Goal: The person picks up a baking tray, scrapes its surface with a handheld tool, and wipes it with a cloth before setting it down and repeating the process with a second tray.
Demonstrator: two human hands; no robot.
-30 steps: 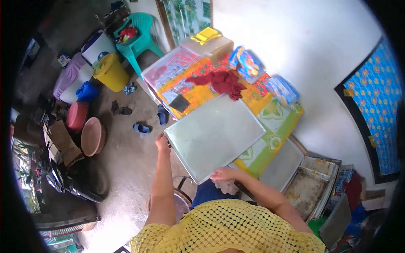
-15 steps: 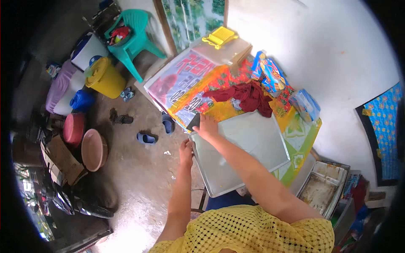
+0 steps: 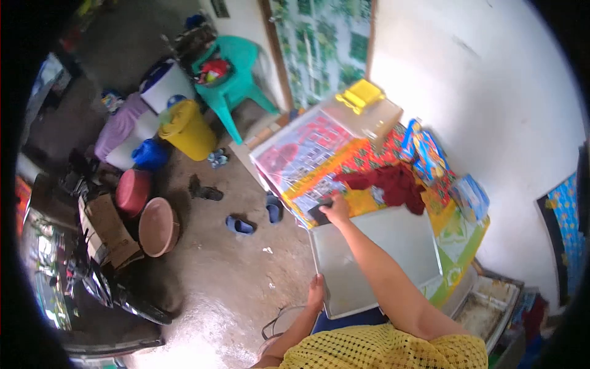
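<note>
A large shallow metal tray [image 3: 381, 258] lies at the near end of the cloth-covered table. My left hand [image 3: 315, 294] is closed on the tray's left rim, low down near my body, with some fingers hidden behind the edge. Beyond the tray's far left corner, my right hand [image 3: 335, 211] is closed on a small dark flat object [image 3: 319, 213] whose kind I cannot make out. It is over the printed plastic sheet [image 3: 307, 144]. A crumpled dark red cloth [image 3: 399, 187] lies just past the tray's far rim.
Blue-and-yellow packets [image 3: 424, 150] and a yellow plastic rack [image 3: 360, 96] sit farther back on the table. Stained trays [image 3: 482, 310] are stacked at lower right. Slippers [image 3: 239, 225], a pink basin [image 3: 158, 226] and a green chair [image 3: 230, 80] stand on the floor leftward.
My left hand has moved down the tray's left rim toward my body. My right hand stays by the far left corner with the dark object. The whole view has shifted.
</note>
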